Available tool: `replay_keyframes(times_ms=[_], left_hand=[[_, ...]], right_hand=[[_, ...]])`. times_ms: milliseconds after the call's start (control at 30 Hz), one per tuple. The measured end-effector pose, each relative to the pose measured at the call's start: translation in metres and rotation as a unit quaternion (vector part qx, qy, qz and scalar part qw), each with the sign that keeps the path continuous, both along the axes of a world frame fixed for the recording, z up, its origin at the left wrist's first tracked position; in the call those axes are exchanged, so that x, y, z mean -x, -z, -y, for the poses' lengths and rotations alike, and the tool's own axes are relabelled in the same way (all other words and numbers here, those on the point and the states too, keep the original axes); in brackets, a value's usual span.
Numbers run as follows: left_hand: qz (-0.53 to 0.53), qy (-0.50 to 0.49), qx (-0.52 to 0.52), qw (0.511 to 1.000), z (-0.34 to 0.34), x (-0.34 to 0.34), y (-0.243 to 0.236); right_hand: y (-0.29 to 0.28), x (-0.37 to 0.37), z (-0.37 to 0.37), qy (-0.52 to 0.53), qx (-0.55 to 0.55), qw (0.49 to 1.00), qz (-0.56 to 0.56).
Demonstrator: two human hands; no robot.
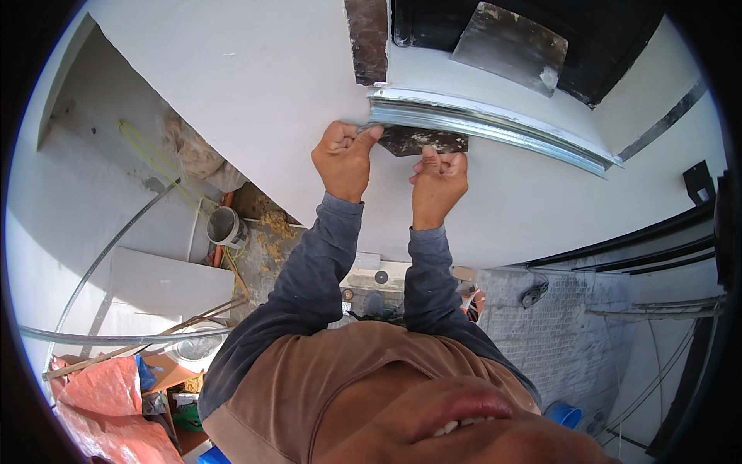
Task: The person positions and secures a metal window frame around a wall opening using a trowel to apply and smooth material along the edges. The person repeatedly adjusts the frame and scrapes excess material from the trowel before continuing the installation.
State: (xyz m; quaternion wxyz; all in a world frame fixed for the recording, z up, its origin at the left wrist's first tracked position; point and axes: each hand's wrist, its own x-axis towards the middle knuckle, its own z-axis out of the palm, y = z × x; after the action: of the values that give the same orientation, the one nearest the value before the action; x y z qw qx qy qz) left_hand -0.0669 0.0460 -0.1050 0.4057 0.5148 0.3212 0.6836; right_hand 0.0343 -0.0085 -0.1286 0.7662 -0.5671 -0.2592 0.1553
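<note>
The only view comes from a wide fisheye camera on the person's head, the left of a side-by-side pair. It looks down, upright and unmirrored, at the left fingers (pixel 371 136) and right fingers (pixel 431 159), which sit near the lens, above centre. The shirt (pixel 363 344), below the fingers, is nearer than they are; the sleeves (pixel 307 267) rise from it toward them. Just beyond the fingers, the metal strips (pixel 495 131) bend toward the rim. Down and left of the fingers, the bucket (pixel 223 226) lies farther off.
</note>
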Motion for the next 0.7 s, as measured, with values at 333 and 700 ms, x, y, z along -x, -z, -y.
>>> replay_keyframes(times_ms=[333, 700], left_hand=[[-0.001, 0.009, -0.002, 1.0, -0.007, 0.021, 0.005], [-0.004, 0.015, 0.012, 1.0, -0.014, 0.032, 0.009]], right_hand=[[-0.001, 0.018, -0.005, -0.01, 0.003, 1.0, 0.011], [0.003, 0.023, -0.009, -0.022, 0.013, 1.0, 0.018]])
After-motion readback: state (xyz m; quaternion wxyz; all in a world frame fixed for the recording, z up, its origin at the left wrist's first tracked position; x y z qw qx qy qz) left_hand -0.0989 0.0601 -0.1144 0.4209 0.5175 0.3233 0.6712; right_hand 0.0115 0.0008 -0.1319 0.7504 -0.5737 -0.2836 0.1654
